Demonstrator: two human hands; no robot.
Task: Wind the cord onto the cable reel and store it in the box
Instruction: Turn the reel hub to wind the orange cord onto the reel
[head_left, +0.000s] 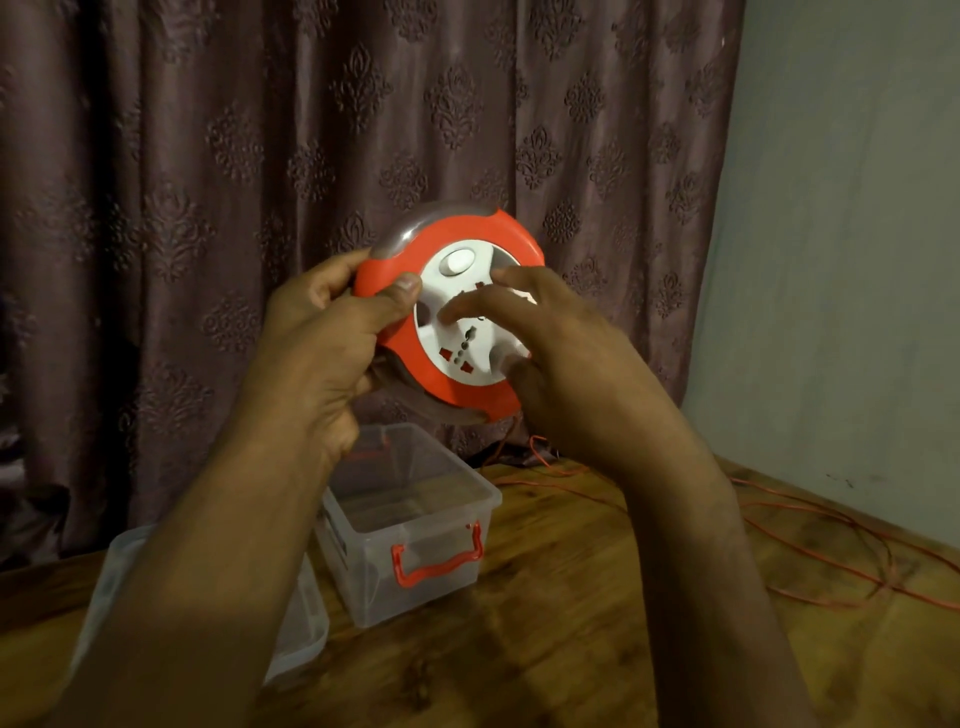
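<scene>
I hold an orange and white cable reel (457, 244) up in front of the curtain, its socket face towards me. My left hand (322, 338) grips the reel's orange left rim, thumb on the front. My right hand (561, 353) lies on the white centre disc with fingers spread over the sockets and the thumb at the lower right edge. A thin orange cord (810, 540) runs from under the reel down onto the wooden table and loops off to the right. A clear plastic box (410, 519) with an orange handle stands open below the reel.
The box's clear lid (306, 623) lies on the wooden table (519, 649) at the left, partly behind my left forearm. A patterned dark curtain (260, 130) hangs behind the table, and a pale wall (841, 260) closes the right side.
</scene>
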